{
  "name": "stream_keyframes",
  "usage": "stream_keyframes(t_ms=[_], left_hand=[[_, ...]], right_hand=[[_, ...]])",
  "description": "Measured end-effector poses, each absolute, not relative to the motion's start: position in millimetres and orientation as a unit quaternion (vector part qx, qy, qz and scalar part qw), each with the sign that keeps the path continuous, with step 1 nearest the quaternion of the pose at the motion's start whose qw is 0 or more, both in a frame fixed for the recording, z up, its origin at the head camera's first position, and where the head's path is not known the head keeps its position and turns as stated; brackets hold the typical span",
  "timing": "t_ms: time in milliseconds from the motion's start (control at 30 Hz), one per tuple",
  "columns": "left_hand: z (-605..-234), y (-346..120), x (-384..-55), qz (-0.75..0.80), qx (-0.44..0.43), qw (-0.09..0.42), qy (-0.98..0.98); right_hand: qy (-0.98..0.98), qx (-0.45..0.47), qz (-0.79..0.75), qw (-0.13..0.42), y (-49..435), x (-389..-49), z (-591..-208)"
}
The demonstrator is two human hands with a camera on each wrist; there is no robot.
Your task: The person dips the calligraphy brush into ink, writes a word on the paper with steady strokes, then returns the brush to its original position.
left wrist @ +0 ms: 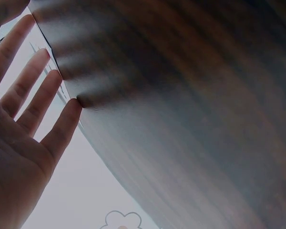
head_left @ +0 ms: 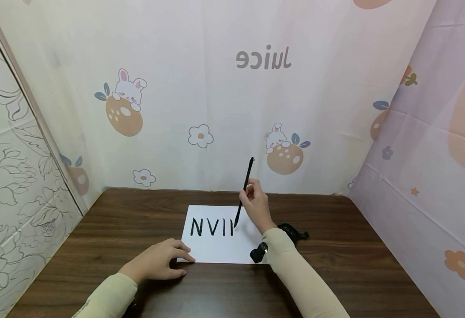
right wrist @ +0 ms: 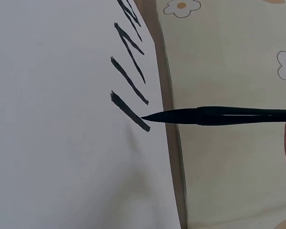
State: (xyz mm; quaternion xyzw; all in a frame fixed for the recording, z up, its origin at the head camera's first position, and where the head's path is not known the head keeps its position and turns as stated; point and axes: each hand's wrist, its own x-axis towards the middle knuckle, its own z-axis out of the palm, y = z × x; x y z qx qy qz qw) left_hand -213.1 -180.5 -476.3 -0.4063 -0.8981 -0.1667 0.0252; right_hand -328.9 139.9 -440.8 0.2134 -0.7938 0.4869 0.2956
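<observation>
One brush (right wrist: pixel 219 116); one sheet (head_left: pixel 220 248) (lettered)

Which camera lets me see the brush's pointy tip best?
The right wrist view, because the tip looks big there, with its dark point near a black stroke. The head view shows the brush in the right hand, but its tip looks tiny. The left wrist view shows no clear tip.
</observation>
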Motion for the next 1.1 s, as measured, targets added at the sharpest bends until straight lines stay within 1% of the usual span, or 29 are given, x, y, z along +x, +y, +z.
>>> stream_keyframes(t_ms=[200, 667, 1100], left_hand=[[-476, -180, -212, -0.165, -0.403, 0.022, -0.900], [-478, -181, -213, -0.164, -0.404, 0.025, -0.900], [-475, -180, -213, -0.167, -0.403, 0.022, -0.899]], right_hand=[[-0.784, 0.199, 0.503, 0.305, 142, -330, -442], [-0.780, 0.175, 0.519, 0.302, 141, -336, -444], [-0.784, 0.171, 0.524, 0.286, 141, -340, -447]])
